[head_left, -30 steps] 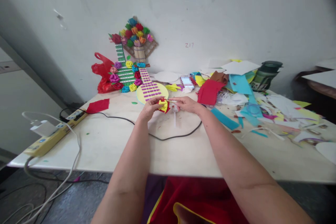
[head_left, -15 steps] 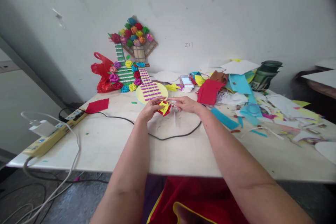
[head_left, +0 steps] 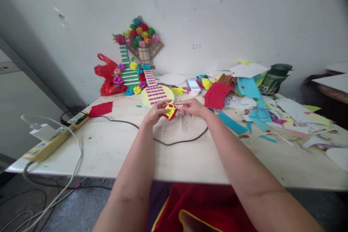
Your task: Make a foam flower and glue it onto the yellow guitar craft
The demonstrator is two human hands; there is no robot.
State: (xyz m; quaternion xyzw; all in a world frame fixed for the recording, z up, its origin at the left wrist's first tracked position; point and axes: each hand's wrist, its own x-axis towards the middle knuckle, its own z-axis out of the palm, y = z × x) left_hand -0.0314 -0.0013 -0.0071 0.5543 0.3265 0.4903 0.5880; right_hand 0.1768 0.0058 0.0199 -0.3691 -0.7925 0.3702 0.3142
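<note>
A small red and yellow piece (head_left: 170, 111) is pinched in my left hand (head_left: 156, 112), above the white table (head_left: 190, 159). My right hand (head_left: 193, 108) is closed on a thin wooden stick (head_left: 174, 105), whose far end lies along the top of the red and yellow piece. Just beyond my hands stands a round yellow panel (head_left: 169, 94) with rows of purple strips. A pale stick-like object (head_left: 181, 121) shows faintly below my right fingers.
Paper flowers (head_left: 140, 32) and a red bag (head_left: 107, 76) stand by the wall. Red cloth (head_left: 217, 95), blue strips and paper scraps cover the right side, near a green bottle (head_left: 275, 78). A power strip (head_left: 46, 150) lies left; a black cable (head_left: 179, 142) curves below my hands.
My right hand has shifted very slightly, and the stick has tilted a little over the red and yellow piece. My left hand keeps its hold.
</note>
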